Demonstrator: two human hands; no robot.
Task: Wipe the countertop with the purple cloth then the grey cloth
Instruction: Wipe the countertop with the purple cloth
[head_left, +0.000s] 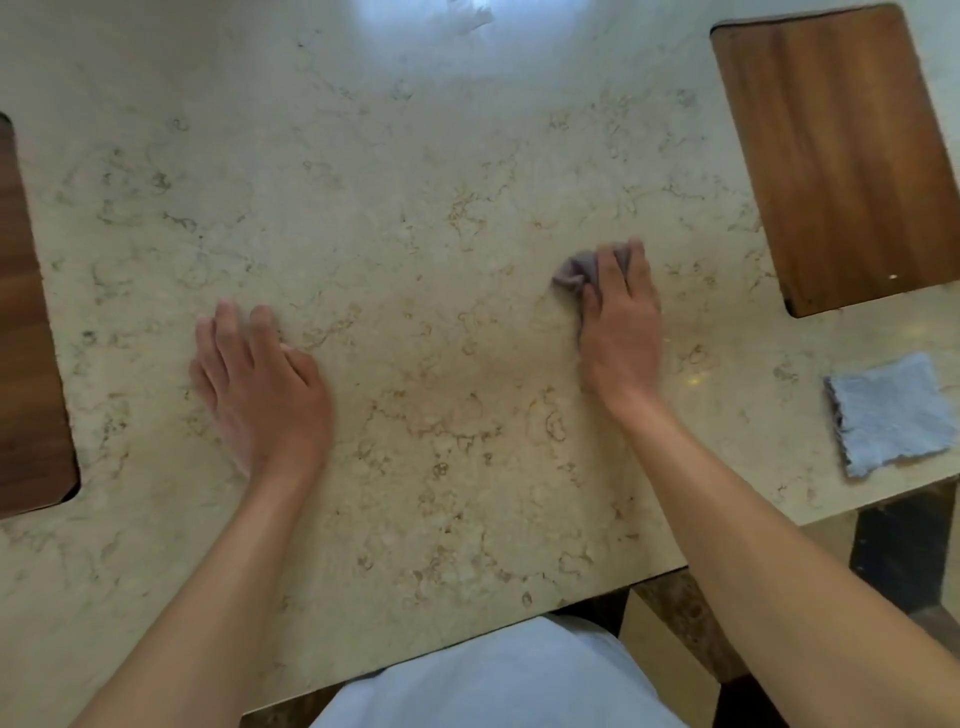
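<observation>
The beige marbled countertop (415, 197) fills most of the view. My right hand (621, 327) presses a bunched purple cloth (574, 273) onto it right of centre; most of the cloth is hidden under my palm and fingers. My left hand (260, 384) lies flat on the counter to the left, fingers apart, holding nothing. A grey cloth (891, 413) lies spread flat near the counter's front right edge, well to the right of my right hand.
A wooden cutting board (836, 150) lies at the back right. Another dark wooden board (26, 364) sits at the left edge. The counter's front edge (519, 618) runs diagonally close to my body, with dark flooring beyond it at the lower right.
</observation>
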